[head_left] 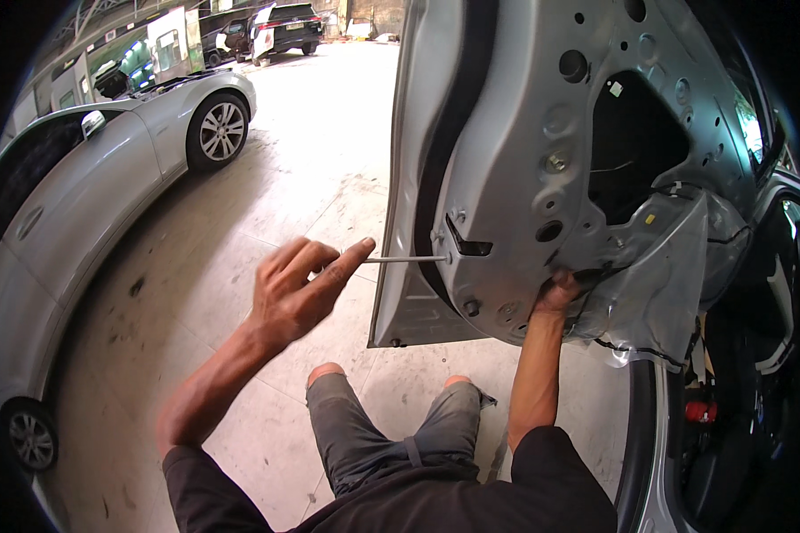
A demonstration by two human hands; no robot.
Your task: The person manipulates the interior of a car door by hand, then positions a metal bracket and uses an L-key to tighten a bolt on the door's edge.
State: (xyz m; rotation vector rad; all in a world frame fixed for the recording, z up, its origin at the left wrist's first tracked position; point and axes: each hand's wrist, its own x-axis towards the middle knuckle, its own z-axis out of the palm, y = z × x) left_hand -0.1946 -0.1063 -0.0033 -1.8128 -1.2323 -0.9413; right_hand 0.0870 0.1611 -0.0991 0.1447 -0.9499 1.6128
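Observation:
My left hand (295,289) is closed around a screwdriver, whose handle is hidden in my fist. Its thin metal shaft (404,259) runs level to the right, and the tip meets a fastener on the edge of a bare grey car door (507,191), just below the dark latch slot (471,245). My index finger and thumb lie toward the shaft. Against the door's lower inner panel is my right hand (557,293), its fingers mostly hidden at a dark opening, so their grip does not show.
Clear plastic sheeting (658,284) and black wiring hang from the door's lower right part. The car's door sill (649,435) and dark interior lie to the right. A silver car (107,186) stands at left, and a dark vehicle (286,31) farther back on the pale floor.

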